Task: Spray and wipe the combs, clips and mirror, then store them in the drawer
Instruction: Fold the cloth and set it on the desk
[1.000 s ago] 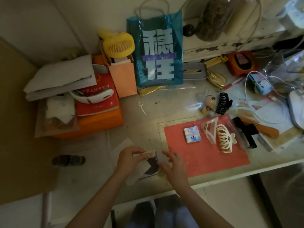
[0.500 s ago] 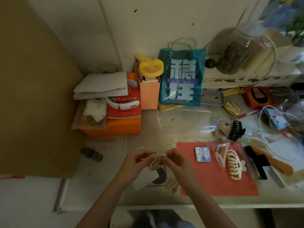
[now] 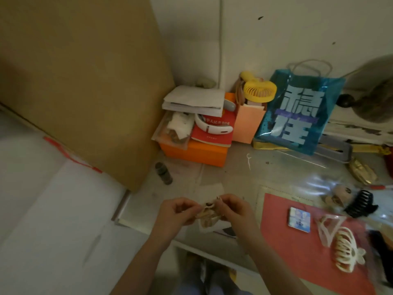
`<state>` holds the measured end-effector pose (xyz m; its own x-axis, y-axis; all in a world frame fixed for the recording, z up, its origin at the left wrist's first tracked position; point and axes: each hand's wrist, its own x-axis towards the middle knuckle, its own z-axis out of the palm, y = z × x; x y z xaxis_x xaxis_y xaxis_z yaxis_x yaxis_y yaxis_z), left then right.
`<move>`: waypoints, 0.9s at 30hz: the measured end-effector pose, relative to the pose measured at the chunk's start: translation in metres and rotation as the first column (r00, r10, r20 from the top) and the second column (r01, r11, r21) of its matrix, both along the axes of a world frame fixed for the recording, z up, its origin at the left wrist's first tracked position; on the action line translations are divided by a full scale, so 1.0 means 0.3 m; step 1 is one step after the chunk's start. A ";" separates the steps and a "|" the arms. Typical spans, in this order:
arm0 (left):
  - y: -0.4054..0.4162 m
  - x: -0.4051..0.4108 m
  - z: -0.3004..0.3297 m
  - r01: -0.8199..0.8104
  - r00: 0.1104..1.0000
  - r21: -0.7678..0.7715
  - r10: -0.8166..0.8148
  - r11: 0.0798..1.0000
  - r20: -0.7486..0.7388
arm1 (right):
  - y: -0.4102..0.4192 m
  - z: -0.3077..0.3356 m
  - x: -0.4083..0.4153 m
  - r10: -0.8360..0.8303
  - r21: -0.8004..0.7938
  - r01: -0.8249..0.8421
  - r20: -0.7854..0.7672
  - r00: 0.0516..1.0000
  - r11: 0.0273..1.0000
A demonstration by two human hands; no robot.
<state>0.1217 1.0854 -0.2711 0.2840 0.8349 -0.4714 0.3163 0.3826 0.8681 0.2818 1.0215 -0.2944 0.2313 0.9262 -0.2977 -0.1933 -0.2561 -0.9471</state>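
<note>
The view has swung left and lifted since a second ago, and the clip has come up off the desk: then both hands were low at a small clip by the paper, now they hold it raised between them above the desk edge. The left hand pinches one end of the small tan clip, fingers curled in; the right hand pinches the other end, thumb and fingers closed on it. Blurred, so whether a cloth sits in there too, I cannot tell. My read: this is the wiping step, one clip among several.

The risk here? A small sprung clip held at its tips could snap shut or slip and drop past the desk edge just below.

Further right on the red mat: the little square mirror, a cream claw clip touching a pale triangular clip. Beyond the mat, a black claw clip.

At the back, an orange box and a blue gift bag. No drawer and no spray bottle in sight, so storing looks well off.
</note>
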 end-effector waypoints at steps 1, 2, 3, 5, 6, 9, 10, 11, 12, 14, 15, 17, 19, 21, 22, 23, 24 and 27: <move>-0.003 -0.020 -0.004 -0.026 1.000 -0.020 0.026 0.999 0.002 | 0.005 -0.004 -0.020 0.004 -0.017 -0.005 -0.010 1.000 1.000; -0.004 -0.036 -0.006 -0.041 0.999 -0.041 0.041 0.998 0.005 | 0.008 -0.009 -0.038 0.003 -0.040 -0.004 -0.024 1.000 0.999; -0.005 -0.051 -0.009 -0.046 0.999 -0.060 0.047 0.997 0.010 | 0.013 -0.014 -0.056 0.001 -0.069 -0.004 -0.039 0.999 0.998; -0.002 -0.077 -0.015 -0.065 0.997 -0.093 0.068 0.994 0.027 | 0.027 -0.024 -0.093 -0.011 -0.120 0.002 -0.071 0.997 0.993; 0.000 -0.090 -0.017 -0.083 0.995 -0.112 0.088 0.990 0.038 | 0.037 -0.029 -0.113 -0.025 -0.142 0.013 -0.087 0.996 0.990; 0.022 -0.132 -0.025 -0.110 0.991 -0.178 0.122 0.978 0.056 | 0.073 -0.030 -0.179 -0.092 -0.196 0.073 -0.090 0.992 0.978; 0.034 -0.147 -0.029 -0.103 0.992 -0.192 0.114 0.976 0.045 | 0.085 -0.030 -0.199 -0.100 -0.195 0.086 -0.066 0.993 0.977; 0.047 -0.162 -0.035 -0.094 0.994 -0.201 0.102 0.975 0.029 | 0.096 -0.030 -0.221 -0.096 -0.184 0.088 -0.036 0.995 0.979; 0.060 -0.178 -0.040 -0.087 0.996 -0.214 0.093 0.973 0.015 | 0.105 -0.031 -0.243 -0.085 -0.170 0.083 -0.007 0.996 0.982; 0.087 -0.216 -0.053 -0.062 0.998 -0.240 0.065 0.969 0.004 | 0.120 -0.033 -0.289 -0.070 -0.152 0.075 0.039 0.997 0.986; 0.102 -0.240 -0.062 -0.031 0.999 -0.246 0.033 0.969 0.006 | 0.126 -0.034 -0.315 -0.075 -0.150 0.082 0.049 0.996 0.985; 0.136 -0.294 -0.078 0.031 1.000 -0.248 -0.030 0.968 0.006 | 0.138 -0.035 -0.362 -0.118 -0.147 0.125 0.054 0.992 0.981; 0.175 -0.356 -0.099 0.042 0.999 -0.287 -0.031 0.957 0.045 | 0.153 -0.035 -0.403 -0.189 -0.172 0.193 0.040 0.981 0.966; 0.212 -0.409 -0.118 0.038 0.992 -0.347 0.006 0.937 0.126 | 0.170 -0.040 -0.436 -0.259 -0.208 0.255 0.010 0.966 0.944; 0.227 -0.431 -0.128 0.036 0.989 -0.363 0.020 0.931 0.150 | 0.179 -0.048 -0.454 -0.284 -0.222 0.276 -0.001 0.959 0.935; 0.240 -0.452 -0.140 0.031 0.988 -0.370 0.027 0.929 0.152 | 0.186 -0.058 -0.473 -0.304 -0.236 0.293 -0.011 0.953 0.926; 0.250 -0.468 -0.151 0.018 0.989 -0.377 0.040 0.926 0.145 | 0.193 -0.072 -0.494 -0.323 -0.251 0.307 -0.023 0.946 0.918; 0.272 -0.488 -0.193 -0.053 0.989 -0.372 0.100 0.927 0.107 | 0.215 -0.121 -0.542 -0.354 -0.295 0.338 -0.002 0.935 0.894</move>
<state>-0.0248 1.1672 -0.3291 0.3009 0.6311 -0.7150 0.1743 0.7007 0.6918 0.1191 1.0860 -0.3307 0.4974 0.6642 -0.5580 -0.3682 -0.4208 -0.8291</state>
